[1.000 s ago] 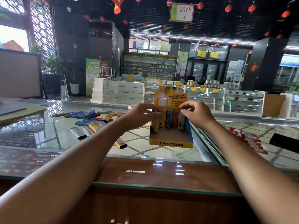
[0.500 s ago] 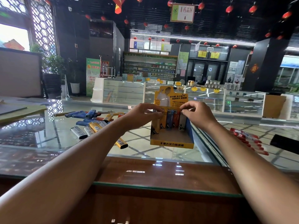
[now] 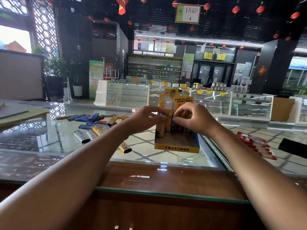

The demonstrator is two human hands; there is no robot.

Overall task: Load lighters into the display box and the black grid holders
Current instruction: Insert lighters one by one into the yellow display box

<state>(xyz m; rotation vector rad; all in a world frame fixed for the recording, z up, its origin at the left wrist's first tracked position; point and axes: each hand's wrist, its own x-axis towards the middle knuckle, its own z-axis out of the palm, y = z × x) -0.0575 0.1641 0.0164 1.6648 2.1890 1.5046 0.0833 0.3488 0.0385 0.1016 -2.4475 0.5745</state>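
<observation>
I stand at a glass surface (image 3: 49, 143) with a brown wooden edge (image 3: 166, 176). Across the pale floor (image 3: 81, 105) run low glass display cases (image 3: 126, 95), with wooden shelves (image 3: 154, 68) of goods behind them. Red lanterns (image 3: 235, 9) hang from the dark slatted ceiling (image 3: 157, 17), near a hanging sign (image 3: 187, 13). To my left, daylight comes through a lattice window (image 3: 44, 30) above a potted plant (image 3: 56, 67). A black pillar (image 3: 272, 67) rises on my right.

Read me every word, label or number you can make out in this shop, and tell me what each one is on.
"药品区": hanging sign under the ceiling.
"6": green banner; its other text is blurred.
"卡通大火力防风机", likely: display box, front strip.
Box header print, loose lighters and yellow tags: too blurred to read.
</observation>
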